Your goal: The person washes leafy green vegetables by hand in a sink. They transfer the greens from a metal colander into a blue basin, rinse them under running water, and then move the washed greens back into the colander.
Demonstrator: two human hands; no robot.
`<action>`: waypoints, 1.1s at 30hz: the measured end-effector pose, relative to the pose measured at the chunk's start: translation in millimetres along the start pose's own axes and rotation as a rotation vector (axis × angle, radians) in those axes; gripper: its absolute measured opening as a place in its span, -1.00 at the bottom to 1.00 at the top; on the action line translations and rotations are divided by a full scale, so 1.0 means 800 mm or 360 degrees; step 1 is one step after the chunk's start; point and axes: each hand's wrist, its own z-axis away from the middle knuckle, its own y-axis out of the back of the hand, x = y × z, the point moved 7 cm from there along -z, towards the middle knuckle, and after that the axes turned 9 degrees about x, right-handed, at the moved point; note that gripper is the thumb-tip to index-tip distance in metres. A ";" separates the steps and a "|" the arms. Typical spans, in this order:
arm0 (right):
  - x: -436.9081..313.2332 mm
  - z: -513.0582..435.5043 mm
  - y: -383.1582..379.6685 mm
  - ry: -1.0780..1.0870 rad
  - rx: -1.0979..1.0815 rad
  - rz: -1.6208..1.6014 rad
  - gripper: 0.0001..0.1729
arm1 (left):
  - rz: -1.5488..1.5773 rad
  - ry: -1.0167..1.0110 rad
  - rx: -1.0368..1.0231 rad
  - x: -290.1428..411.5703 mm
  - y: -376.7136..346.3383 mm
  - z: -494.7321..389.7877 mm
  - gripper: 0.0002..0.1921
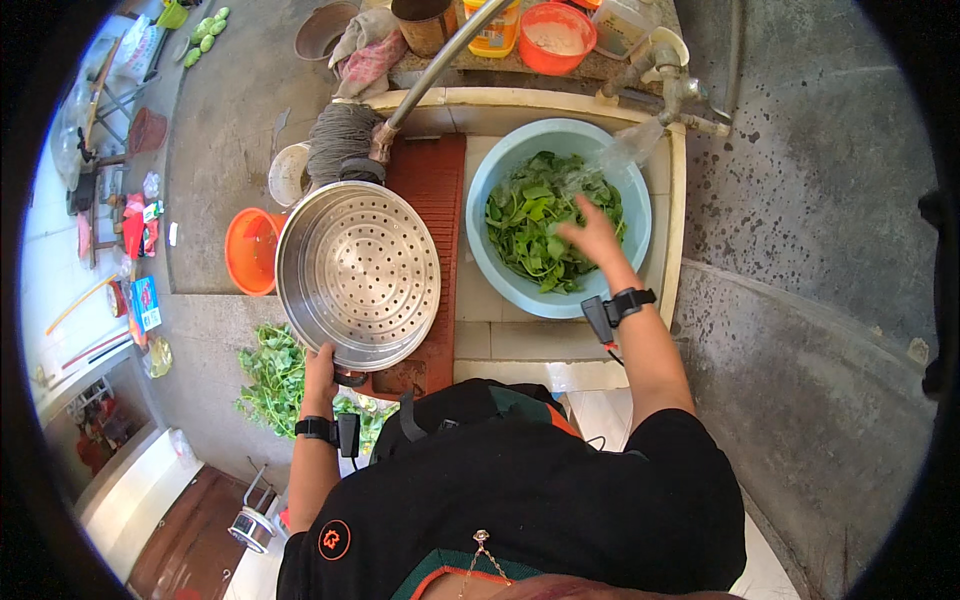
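Note:
With its fingers at the near rim, my left hand [321, 369] grips a metal steamer pot [360, 274] whose bottom is full of round holes. Nothing lies inside the pot. It is over the left part of a red-brown ridged washboard [439, 225]. My right hand [591, 234] is above a light blue plastic basin [486, 259], fingers spread, and holds nothing I can see. Green leafy vegetables [536, 225] fill the basin's middle. Water runs from the tap [671, 97] into the basin's far right side.
The basin stands in a tiled sink [510, 341]. A mop [337, 142] with a metal handle slants across the sink's far left corner. An orange bucket [251, 251] and more leafy greens [274, 379] are at left. A red bowl of white powder [556, 37] stands on the back ledge.

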 end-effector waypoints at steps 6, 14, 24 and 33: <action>-0.131 -0.001 0.215 0.0510 0.1388 -0.0074 -0.59 | -0.0021 0.0000 -0.0007 0.009 -0.005 0.009 -0.63; -0.195 -0.042 0.258 0.0671 0.1235 -0.0172 -0.32 | 0.0000 -0.0023 -0.0082 0.003 -0.006 0.000 -0.62; -0.140 -0.036 0.250 0.0707 0.1393 -0.0763 -0.31 | -0.0056 -0.0024 -0.0044 0.009 -0.007 0.006 -0.63; 0.037 0.047 -0.096 -0.0695 -0.0572 0.0325 0.32 | -0.0057 0.0024 -0.0088 0.006 -0.006 0.005 -0.60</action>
